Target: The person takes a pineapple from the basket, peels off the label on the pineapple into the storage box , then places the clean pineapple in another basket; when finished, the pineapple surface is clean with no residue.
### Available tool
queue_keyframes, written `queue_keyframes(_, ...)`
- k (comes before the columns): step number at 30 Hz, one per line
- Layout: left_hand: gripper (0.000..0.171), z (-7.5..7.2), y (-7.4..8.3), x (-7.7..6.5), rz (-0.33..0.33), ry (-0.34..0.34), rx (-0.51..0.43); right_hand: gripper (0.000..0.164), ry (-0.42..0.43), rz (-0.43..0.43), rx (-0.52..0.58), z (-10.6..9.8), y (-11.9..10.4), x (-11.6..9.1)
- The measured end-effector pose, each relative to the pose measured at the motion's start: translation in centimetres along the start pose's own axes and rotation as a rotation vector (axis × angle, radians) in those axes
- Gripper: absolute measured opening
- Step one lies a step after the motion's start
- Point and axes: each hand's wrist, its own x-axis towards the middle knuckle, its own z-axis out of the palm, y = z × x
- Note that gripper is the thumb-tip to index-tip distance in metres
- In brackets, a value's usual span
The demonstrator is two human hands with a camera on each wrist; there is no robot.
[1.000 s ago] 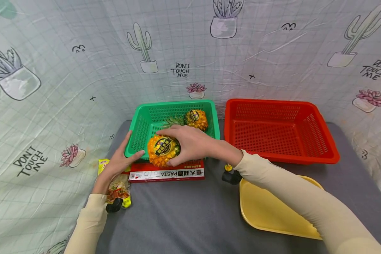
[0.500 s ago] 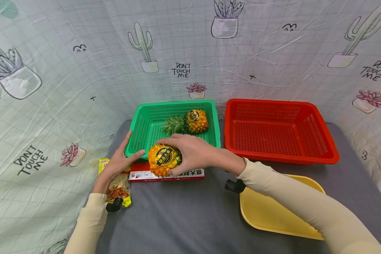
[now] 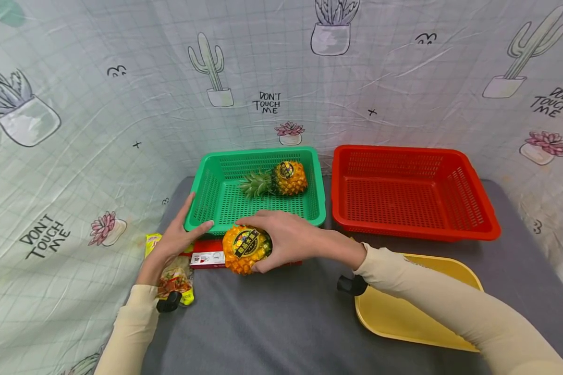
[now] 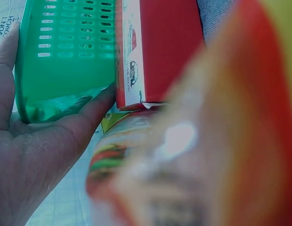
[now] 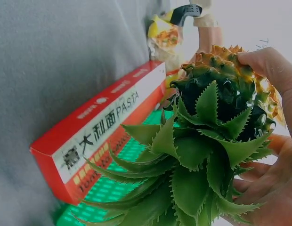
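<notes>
Pineapple (image 3: pixel 245 249), frame centre, gripped round its body by right hand (image 3: pixel 288 240); prob. heavy, stiff, prickly, so avoid crown; left hand (image 3: pixel 174 242) lies flat, fingers straight, against green basket (image 3: pixel 202 200) corner.

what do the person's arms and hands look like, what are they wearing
Both arms are covered by snug, long cream sleeves that end at the wrists. The left hand and the right hand are bare, with no gloves. A small black camera unit is worn at the right wrist, another at the left.
</notes>
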Motion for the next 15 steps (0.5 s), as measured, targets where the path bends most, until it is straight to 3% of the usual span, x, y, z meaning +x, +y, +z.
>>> queue_keyframes(3,0.102,0.0,0.0,0.0,-0.002,0.004,0.01,0.087,-0.008,0.004,0.009,0.4,-0.1,-0.2)
queue_keyframes(11,0.103,-0.2,-3.6,1.6,0.001,0.015,-0.019,0.088,-0.024,0.014,0.034,1.7,-0.1,-0.7)
queue_keyframes(15,0.103,-0.2,-4.1,1.7,0.011,0.027,0.017,0.088,-0.038,0.025,0.047,2.5,-0.1,-1.0)
